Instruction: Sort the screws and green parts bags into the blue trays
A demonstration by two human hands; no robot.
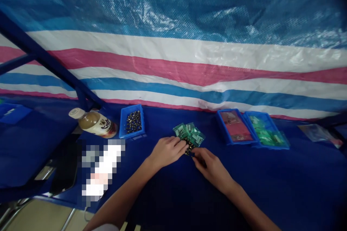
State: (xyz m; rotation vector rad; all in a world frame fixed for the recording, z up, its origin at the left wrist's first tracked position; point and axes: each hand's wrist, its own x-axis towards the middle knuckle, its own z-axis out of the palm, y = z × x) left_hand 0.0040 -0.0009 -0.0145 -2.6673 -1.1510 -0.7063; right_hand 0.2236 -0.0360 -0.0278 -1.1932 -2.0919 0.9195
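Observation:
A small heap of black and brass-coloured screw-like parts [189, 148] lies on the blue tabletop between my two hands. Just behind it several flat green packets [189, 132] overlap one another. My left hand [169, 150] lies at the heap's left side, its fingers stretched over the parts and touching them, near the packets' front edge. On the right, my right hand [211, 168] has thumb and forefinger closed together at the heap's edge. Something small and dark is at those fingertips, too small to name. Its other fingers are curled under.
A blue bin of similar parts [133, 122] stands back left, next to a lying drink bottle [96, 123]. At the right are a bin of red packets [235, 126] and a bin of green packets [265, 130]. A clear plastic bag [318, 132] lies farther right. Striped sheeting [173, 65] hangs behind.

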